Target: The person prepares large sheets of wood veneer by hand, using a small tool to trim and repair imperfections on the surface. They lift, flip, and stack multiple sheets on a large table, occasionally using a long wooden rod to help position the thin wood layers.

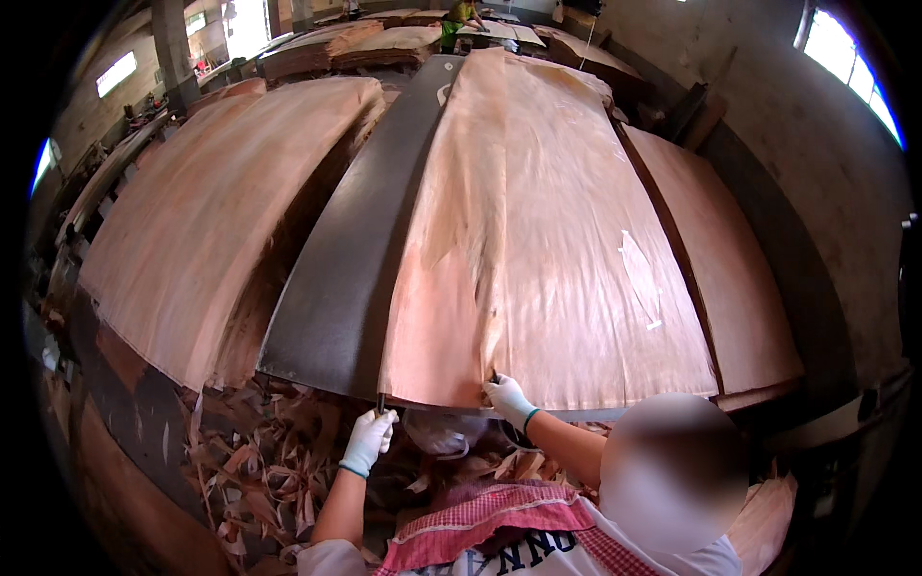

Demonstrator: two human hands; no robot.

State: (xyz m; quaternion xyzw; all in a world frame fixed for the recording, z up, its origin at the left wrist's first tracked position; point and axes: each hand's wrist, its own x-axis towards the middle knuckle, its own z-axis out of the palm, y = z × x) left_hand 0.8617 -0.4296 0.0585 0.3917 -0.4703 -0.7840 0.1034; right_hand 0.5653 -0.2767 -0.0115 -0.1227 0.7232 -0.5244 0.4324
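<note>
A large pale wood veneer sheet [586,230] lies over a dark grey board [336,250], with a raised, ragged seam running down its length. To the left of that seam, a pinker veneer piece [437,336] shows at the near end. My left hand [368,440], in a white glove, is closed around a thin dark stick-like tool [380,403] at the veneer's near left corner. My right hand [511,399], gloved too, pinches at the near end of the seam. A small dark bit shows at its fingertips, too little to name.
Veneer stacks stand to the left [230,211] and right [715,250]. Veneer scraps [259,480] litter the floor below the near edge, beside a whitish plastic bag [444,432]. A person in green [461,21] works at the far end among more stacks. A concrete pillar [173,53] rises at far left.
</note>
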